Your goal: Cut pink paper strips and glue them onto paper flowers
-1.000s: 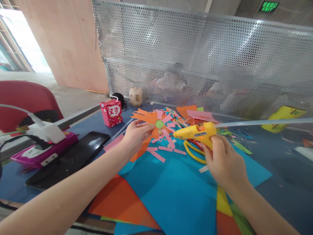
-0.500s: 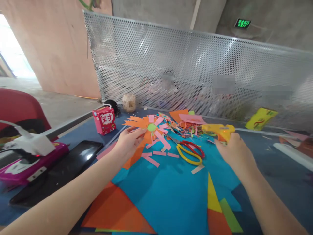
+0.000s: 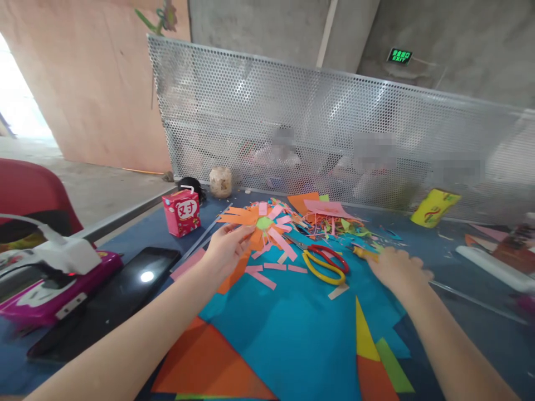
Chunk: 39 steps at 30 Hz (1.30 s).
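My left hand (image 3: 229,245) pinches the edge of a paper flower (image 3: 264,224) with orange and pink strips spread around a green centre. Low over the right side of the blue sheet (image 3: 288,328), my right hand (image 3: 399,271) is closed on a yellow glue gun (image 3: 364,254); most of the gun is hidden behind the fingers. Between the two hands lie scissors (image 3: 324,267) with one red and one yellow handle loop. Loose pink paper strips (image 3: 275,267) are scattered near the flower.
Paper scraps (image 3: 334,224) are heaped behind the scissors. A pink drink carton (image 3: 181,213), a black phone (image 3: 112,295) and a purple power strip (image 3: 71,295) stand left. A perforated metal screen (image 3: 259,111) closes off the back, with people behind it. A yellow packet (image 3: 435,208) leans at right.
My right hand has lowered and turned with the glue gun, which was raised and in plain view before. My left hand keeps its pinch on the flower. The camera view has shifted slightly.
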Each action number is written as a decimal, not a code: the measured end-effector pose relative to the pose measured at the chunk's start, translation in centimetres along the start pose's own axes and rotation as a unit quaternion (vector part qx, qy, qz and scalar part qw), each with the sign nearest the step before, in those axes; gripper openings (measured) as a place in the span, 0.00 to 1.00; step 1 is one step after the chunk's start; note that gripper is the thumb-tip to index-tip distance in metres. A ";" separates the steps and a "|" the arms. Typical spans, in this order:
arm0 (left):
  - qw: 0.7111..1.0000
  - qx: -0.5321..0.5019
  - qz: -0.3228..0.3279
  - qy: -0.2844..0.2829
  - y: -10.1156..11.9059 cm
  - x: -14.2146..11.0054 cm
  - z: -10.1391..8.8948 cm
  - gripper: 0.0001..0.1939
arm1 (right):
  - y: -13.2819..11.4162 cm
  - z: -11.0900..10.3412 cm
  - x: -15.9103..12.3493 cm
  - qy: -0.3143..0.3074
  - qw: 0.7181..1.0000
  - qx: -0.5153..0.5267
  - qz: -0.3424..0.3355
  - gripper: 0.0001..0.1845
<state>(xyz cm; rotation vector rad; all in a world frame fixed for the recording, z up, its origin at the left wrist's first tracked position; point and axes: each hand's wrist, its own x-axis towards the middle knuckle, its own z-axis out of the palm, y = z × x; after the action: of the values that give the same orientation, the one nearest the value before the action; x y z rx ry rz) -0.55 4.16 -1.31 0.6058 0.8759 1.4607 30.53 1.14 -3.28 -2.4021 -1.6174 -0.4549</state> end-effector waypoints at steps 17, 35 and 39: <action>0.997 0.018 0.013 -0.069 -0.9 -1.0 0.5 0.15 | -8.4 -2.4 -5.5 -0.322 0.693 0.602 -0.231 0.11; 0.987 0.105 0.093 -0.075 -1.6 -1.9 0.9 0.20 | -9.2 -2.7 -6.5 -0.328 0.683 0.637 -0.142 0.22; 0.989 0.103 0.091 -0.062 -1.5 -1.9 0.9 0.19 | -8.7 -2.8 -6.5 -0.338 0.637 0.682 -0.123 0.13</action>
<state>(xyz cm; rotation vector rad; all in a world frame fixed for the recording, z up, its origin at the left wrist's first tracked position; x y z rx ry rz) 1.19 2.30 -1.74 0.9416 0.8996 1.4867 19.81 -2.19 -3.05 -1.0845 -1.4811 1.3516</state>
